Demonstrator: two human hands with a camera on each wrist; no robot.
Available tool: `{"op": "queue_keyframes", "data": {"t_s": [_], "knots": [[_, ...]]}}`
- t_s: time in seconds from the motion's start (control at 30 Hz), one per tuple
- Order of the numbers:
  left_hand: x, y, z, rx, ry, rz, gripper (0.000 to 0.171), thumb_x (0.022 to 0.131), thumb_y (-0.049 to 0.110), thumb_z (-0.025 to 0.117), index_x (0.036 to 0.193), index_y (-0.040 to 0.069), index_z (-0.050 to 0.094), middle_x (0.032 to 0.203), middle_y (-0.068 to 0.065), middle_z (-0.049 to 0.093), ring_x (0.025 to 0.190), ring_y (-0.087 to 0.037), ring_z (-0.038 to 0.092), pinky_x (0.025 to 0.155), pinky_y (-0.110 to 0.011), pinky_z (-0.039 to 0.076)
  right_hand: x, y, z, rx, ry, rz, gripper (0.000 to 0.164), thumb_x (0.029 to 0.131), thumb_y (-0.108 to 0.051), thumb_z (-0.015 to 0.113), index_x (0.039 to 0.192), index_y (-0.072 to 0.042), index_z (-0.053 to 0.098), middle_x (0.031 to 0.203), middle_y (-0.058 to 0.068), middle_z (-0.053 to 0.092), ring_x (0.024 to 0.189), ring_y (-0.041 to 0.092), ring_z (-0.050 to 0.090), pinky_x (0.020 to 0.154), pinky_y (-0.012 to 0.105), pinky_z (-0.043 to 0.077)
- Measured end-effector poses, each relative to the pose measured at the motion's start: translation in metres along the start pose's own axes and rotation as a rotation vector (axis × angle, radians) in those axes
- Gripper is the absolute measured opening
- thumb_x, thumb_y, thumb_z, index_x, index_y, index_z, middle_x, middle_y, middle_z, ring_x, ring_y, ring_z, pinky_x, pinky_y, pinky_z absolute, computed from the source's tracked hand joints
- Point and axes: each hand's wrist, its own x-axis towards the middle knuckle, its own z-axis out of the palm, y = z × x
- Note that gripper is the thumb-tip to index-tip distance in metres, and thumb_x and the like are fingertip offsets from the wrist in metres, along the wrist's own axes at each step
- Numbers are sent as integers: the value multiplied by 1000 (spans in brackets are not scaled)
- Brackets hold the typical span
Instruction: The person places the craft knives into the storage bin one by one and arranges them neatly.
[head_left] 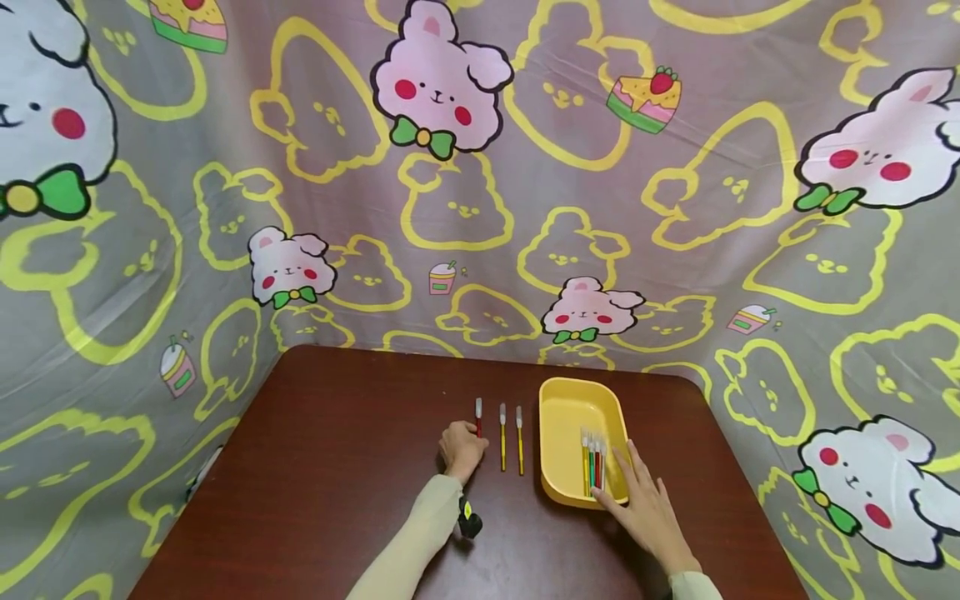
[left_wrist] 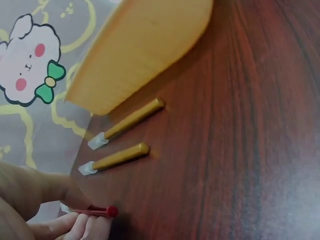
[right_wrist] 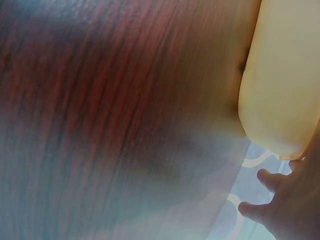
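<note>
We see the left hand (head_left: 461,450) pinching a red pale-tipped stick (head_left: 478,415) between thumb and curled fingers; right hand (head_left: 649,510) (fingers spread) touches yellow tray (head_left: 561,433).

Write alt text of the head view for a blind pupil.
A person's left hand holds a red pen-like stick beside two yellow sticks on a dark table; the right hand touches a yellow tray holding more sticks. Cartoon cloth hangs behind.
</note>
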Motion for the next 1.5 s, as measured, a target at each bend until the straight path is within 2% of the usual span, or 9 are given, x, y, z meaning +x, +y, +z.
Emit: {"op": "queue_keyframes", "data": {"t_s": [0.1,0.3,0.5,0.73,0.9,1.1,1.2,1.37,1.5], "knots": [[0,3,-1,11,-20,-17,21,71,3,92,90,3,82,87,-11,78,85,-39,72,78,-51,58,-1,1,1,1,-1,1,87,99,-56,67,163,-6,37,172,25,18,148,53,35,110,83,20],[-2,17,-6,-32,-58,19,20,70,6,89,89,5,82,80,-4,77,84,-34,73,79,-47,56,-1,2,1,-5,-3,-1,87,99,-56,67,163,-6,37,172,25,19,148,53,36,110,83,21],[-6,32,-10,-119,-113,26,22,73,5,85,95,3,82,73,-2,77,64,-20,71,78,-42,57,2,2,-1,2,-3,0,87,99,-56,66,163,-6,37,172,24,17,148,53,35,111,83,20],[-12,42,-10,-239,-207,-15,25,74,0,80,100,-1,81,75,-4,77,48,-13,67,52,-26,55,2,4,1,-3,-9,3,87,99,-57,67,163,-6,37,173,24,17,148,53,35,111,83,20],[-14,49,-5,-216,-214,-2,26,72,1,81,98,0,80,72,0,75,47,-9,62,49,-24,51,1,4,2,-1,-1,-2,86,99,-56,67,163,-6,37,172,24,18,148,53,35,111,82,21],[-21,61,1,-131,-231,57,24,70,5,84,93,4,79,73,2,75,61,-13,68,67,-32,55,0,4,2,5,3,-3,87,99,-56,67,163,-6,37,172,24,18,148,53,36,111,82,21],[-26,67,7,-128,-265,71,24,72,6,85,95,3,78,73,2,76,65,-16,72,70,-31,56,1,4,2,6,2,-1,87,99,-56,67,163,-6,36,172,24,18,148,52,35,111,82,21],[-39,78,18,-215,-341,39,20,75,0,83,94,1,75,70,1,74,53,-24,73,55,-32,60,1,5,2,6,1,2,88,99,-56,67,164,-6,35,172,24,18,149,53,34,111,82,20],[-48,90,26,-208,-373,33,19,76,-3,85,91,1,74,68,0,70,47,-16,68,46,-26,55,1,4,1,-1,7,0,88,99,-56,67,164,-6,35,172,24,18,149,52,34,111,82,21]]}}
